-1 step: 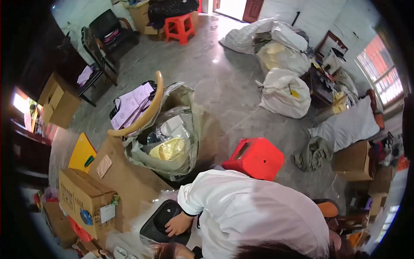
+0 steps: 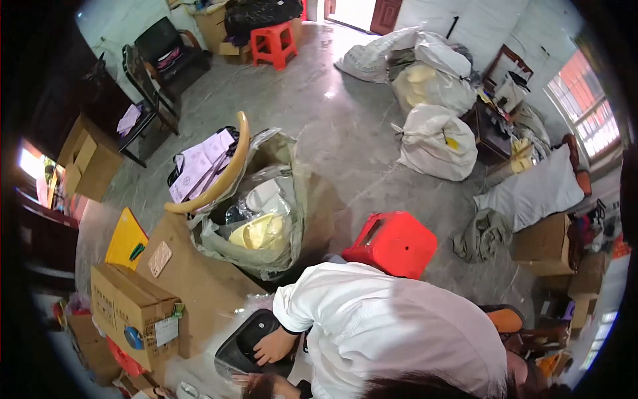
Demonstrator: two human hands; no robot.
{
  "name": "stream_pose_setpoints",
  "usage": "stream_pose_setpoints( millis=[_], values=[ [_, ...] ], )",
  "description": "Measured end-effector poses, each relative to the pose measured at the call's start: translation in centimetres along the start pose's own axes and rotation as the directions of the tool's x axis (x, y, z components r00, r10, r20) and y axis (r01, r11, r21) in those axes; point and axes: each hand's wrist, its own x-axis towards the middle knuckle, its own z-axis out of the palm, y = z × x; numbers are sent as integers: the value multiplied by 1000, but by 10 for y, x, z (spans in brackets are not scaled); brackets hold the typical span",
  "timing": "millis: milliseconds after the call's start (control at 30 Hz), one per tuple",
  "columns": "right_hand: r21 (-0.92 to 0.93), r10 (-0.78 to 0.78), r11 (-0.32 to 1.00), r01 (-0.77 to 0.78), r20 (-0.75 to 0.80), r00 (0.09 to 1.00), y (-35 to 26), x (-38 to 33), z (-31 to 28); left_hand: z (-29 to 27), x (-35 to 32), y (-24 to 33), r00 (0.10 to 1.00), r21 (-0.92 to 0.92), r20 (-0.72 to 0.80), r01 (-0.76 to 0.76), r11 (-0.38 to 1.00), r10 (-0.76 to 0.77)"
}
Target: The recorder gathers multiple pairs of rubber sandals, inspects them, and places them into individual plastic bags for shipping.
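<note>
At the lower middle lies a black, rounded item (image 2: pixel 244 338) that looks like a slipper, with clear plastic (image 2: pixel 219 326) around it. My right hand (image 2: pixel 275 346) rests on it from above, its fingers spread and slightly bent over the surface. Along the item's near edge, my left hand (image 2: pixel 282 386) shows stretched fingers touching it; dark blurred hair covers part of this hand. White sleeves (image 2: pixel 352 299) with black cuffs lead to both hands. Beyond them stands a wide-open sack (image 2: pixel 300 219) holding yellow slippers (image 2: pixel 256 231) and white footwear (image 2: pixel 264 194) in clear plastic.
A cardboard box (image 2: pixel 136 309) stands left, beside a brown board (image 2: pixel 193 272) bearing a phone-like case (image 2: pixel 160 259). A red stool (image 2: pixel 402 243) is beyond my arm. Tied white sacks (image 2: pixel 436 146) lie at the right; chairs (image 2: pixel 166 43) stand far left.
The view has shifted very slightly. My left fingers show more plainly at the black item's near edge; my right hand stays on it.
</note>
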Motion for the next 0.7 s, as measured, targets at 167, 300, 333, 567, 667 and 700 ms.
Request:
stream_pose_setpoints(
  millis=[167,300,333,567,667,700],
  values=[
    [61,152,986,-153,23,988,5,-6,14,-10,3,16,987,358,-33,-136,924,158],
    [87,214,974,-210,-41,976,9,23,46,-38,6,15,971,568,-96,-128,813,220],
    [87,285,955,-285,3,958,10,15,51,-37,2,26,961,488,-113,-166,857,251],
    [122,306,945,-304,4,952,13,9,7,15,18,-63,938,-84,-331,-137,987,102],
    [94,331,936,-338,78,940,7,3,2,46,17,-87,942,-57,-308,-157,986,133],
    [86,370,923,-375,68,926,4,3,3,55,16,-94,943,-42,-299,-169,985,149]
  ],
)
